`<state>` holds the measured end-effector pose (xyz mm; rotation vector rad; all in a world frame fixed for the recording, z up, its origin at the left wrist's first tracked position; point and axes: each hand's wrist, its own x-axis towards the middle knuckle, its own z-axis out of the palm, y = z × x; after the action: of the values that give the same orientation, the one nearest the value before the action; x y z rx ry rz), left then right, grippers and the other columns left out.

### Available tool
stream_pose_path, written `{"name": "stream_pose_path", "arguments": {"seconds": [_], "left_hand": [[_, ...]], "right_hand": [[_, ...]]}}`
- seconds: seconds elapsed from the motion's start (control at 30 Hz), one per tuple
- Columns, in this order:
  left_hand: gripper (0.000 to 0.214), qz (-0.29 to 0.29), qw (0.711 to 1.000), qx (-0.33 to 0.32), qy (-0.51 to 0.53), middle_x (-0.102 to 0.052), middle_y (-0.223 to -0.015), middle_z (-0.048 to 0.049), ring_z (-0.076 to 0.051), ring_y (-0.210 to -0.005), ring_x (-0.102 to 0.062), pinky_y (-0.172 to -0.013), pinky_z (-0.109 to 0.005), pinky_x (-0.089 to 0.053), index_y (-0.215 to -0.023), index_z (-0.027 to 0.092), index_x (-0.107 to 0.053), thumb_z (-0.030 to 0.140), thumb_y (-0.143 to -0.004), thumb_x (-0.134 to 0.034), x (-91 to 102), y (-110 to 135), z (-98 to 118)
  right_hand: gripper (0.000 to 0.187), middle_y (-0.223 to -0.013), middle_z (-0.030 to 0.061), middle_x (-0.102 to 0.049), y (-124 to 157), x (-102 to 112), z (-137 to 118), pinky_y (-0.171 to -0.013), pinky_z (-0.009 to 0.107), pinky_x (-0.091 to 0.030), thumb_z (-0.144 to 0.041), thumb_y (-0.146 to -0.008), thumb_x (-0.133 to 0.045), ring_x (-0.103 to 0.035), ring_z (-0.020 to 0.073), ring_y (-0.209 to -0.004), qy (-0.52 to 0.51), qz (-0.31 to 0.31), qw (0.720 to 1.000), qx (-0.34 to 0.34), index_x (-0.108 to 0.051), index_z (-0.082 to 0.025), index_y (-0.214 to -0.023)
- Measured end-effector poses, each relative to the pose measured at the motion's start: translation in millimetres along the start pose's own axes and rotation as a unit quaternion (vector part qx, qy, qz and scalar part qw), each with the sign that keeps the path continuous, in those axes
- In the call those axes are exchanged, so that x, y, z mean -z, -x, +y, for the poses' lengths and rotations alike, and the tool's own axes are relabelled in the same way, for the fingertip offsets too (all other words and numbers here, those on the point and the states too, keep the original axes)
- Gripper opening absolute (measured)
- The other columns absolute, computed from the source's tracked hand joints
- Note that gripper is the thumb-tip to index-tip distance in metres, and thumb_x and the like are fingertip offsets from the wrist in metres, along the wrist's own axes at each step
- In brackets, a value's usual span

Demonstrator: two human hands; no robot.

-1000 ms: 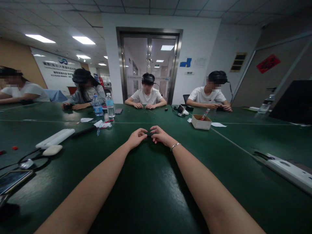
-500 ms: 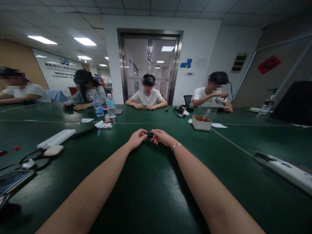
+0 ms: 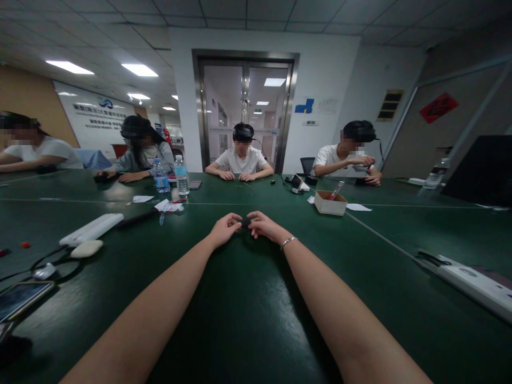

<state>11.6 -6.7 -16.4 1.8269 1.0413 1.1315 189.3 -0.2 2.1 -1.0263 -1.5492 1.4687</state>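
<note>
A small black object (image 3: 245,223) sits between my two hands, low over the green table (image 3: 240,298); it is too small and dark to name its kind. The fingers of my left hand (image 3: 226,229) are closed on its left end. On its other end, the thumb and fingers of my right hand (image 3: 264,226) pinch it. A silver bracelet (image 3: 288,243) circles my right wrist. Both forearms reach forward across the tabletop.
Leftward lie a white power strip (image 3: 93,229), a white rounded object (image 3: 87,248), cables and a phone (image 3: 24,300). Water bottles (image 3: 181,176) and a small box (image 3: 330,203) stand farther off. Another power strip (image 3: 476,285) lies right. Several people sit across the table.
My hands stay almost in place around the small black object, with only slight finger movement. The view shifts very slightly. At the far right, a co-worker's raised hand has lowered a little.
</note>
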Motion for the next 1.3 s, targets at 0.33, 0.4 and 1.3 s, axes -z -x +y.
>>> {"name": "stream_pose_path", "arguments": {"seconds": [0.33, 0.4, 1.3], "left_hand": [[0.023, 0.004, 1.000, 0.005, 0.001, -0.057, -0.071, -0.0013, -0.013, -0.064, -0.055, -0.066, -0.027, -0.044, -0.095, 0.015, -0.055, 0.026, -0.074, -0.055, -0.5, 0.4, 2.7], [0.023, 0.003, 1.000, -0.001, 0.008, -0.058, -0.071, -0.0015, -0.013, -0.065, -0.056, -0.066, -0.028, -0.045, -0.094, 0.015, -0.055, 0.026, -0.074, -0.055, -0.3, -0.1, 0.9], [0.023, 0.007, 1.000, -0.012, 0.006, -0.059, -0.075, -0.0024, -0.013, -0.066, -0.056, -0.067, -0.028, -0.046, -0.093, 0.016, -0.056, 0.032, -0.076, -0.053, 0.7, -2.0, -6.6]], "right_hand": [[0.019, -0.068, -0.0011, -0.056, 0.6, 0.9, 0.8, -0.037, 0.015, -0.046, -0.013, -0.083, -0.055, -0.055, 0.0079, -0.042, -0.004, -0.013, 1.000, -0.002, -0.043, -0.016, -0.097], [0.008, -0.065, 0.0004, -0.056, 1.3, 0.6, -0.1, -0.032, 0.014, -0.043, -0.019, -0.088, -0.049, -0.052, 0.0073, -0.039, 0.010, -0.007, 1.000, -0.009, -0.045, -0.014, -0.094], [0.012, -0.064, 0.0005, -0.057, -1.1, 1.6, 2.8, -0.035, 0.012, -0.045, -0.021, -0.088, -0.052, -0.053, 0.0061, -0.040, 0.019, -0.017, 1.000, -0.001, -0.048, -0.012, -0.096]]}}
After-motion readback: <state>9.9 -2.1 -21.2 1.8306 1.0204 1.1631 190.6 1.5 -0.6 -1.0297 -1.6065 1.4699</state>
